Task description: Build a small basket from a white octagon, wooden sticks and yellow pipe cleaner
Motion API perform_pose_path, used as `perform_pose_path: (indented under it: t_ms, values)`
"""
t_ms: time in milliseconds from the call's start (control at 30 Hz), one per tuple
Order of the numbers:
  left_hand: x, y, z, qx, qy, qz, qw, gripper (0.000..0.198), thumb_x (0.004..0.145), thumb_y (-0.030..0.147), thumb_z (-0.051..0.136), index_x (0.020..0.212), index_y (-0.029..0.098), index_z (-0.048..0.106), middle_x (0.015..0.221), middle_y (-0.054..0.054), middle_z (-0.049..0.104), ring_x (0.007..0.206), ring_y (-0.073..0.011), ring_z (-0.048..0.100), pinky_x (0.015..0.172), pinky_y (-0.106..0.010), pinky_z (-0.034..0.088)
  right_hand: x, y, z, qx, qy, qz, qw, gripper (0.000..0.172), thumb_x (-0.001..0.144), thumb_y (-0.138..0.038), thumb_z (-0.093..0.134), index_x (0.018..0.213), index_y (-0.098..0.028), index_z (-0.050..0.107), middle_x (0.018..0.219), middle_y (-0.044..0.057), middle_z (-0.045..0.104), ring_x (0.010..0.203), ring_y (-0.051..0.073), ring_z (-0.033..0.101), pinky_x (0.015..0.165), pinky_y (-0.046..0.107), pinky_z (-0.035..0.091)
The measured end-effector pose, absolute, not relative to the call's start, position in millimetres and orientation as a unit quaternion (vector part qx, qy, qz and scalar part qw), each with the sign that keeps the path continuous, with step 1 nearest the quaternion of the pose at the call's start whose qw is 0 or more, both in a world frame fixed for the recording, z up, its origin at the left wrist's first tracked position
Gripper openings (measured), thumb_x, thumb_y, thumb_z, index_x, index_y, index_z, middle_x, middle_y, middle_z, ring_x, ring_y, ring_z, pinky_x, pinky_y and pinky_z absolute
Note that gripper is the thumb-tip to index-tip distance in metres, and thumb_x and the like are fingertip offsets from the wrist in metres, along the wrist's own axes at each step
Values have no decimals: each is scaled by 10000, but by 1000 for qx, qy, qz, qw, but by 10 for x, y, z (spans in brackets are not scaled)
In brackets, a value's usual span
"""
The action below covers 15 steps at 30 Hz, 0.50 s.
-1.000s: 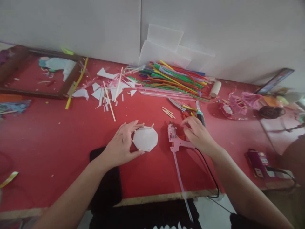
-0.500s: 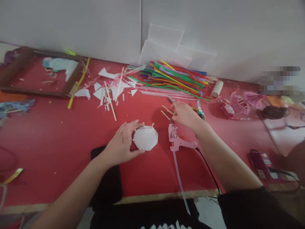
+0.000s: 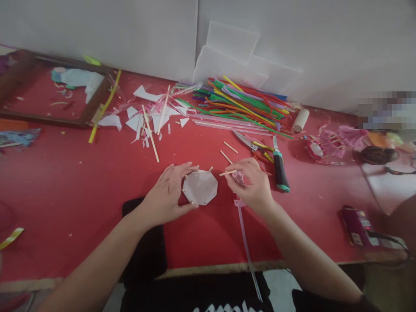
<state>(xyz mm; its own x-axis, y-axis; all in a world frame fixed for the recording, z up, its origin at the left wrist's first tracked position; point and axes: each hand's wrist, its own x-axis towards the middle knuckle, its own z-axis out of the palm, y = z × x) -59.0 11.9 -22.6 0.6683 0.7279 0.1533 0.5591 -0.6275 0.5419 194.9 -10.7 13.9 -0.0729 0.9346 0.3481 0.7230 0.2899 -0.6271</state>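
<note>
My left hand grips the left side of a white octagonal card, its thumb at the near edge and fingers at the far edge. Short wooden pegs stand at several of the card's corners. Between thumb and fingertips, my right hand pinches a short wooden stick, which points left toward the card. Below that hand lies a pink glue gun, mostly hidden, with a clear glue stick trailing to the table edge. Two more short sticks lie just beyond.
Pliers with yellow and orange handles and a green-black knife lie right of centre. Farther back are colourful pipe cleaners, paper scraps and a cardboard tube. A black phone-like slab sits under my left forearm; a purple power strip is at right.
My right hand has moved back toward me from the short sticks, now with one in its fingers, and covers most of the glue gun. My left hand stays on the card.
</note>
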Motion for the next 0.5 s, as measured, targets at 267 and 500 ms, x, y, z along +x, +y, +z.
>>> perform_pose_path:
  t_ms: [267, 500]
  values:
    - [-572, 122, -185, 865, 380, 192, 266, 762, 823, 487, 698, 1432, 218, 328, 1426, -167, 555, 1404, -358, 444, 1170, -610, 305, 1965, -232, 6, -539, -771, 139, 309, 173, 948, -195, 552, 993, -262, 705, 1024, 30, 771, 1033, 226, 640, 947, 423, 468]
    - [-587, 132, -192, 869, 375, 185, 267, 791, 804, 491, 720, 1420, 198, 320, 1434, -187, 546, 1409, -365, 433, 1167, -618, 306, 1957, -278, -42, -551, -757, 86, 340, 194, 926, -161, 556, 1057, -244, 674, 920, 28, 782, 926, 217, 690, 877, 399, 478]
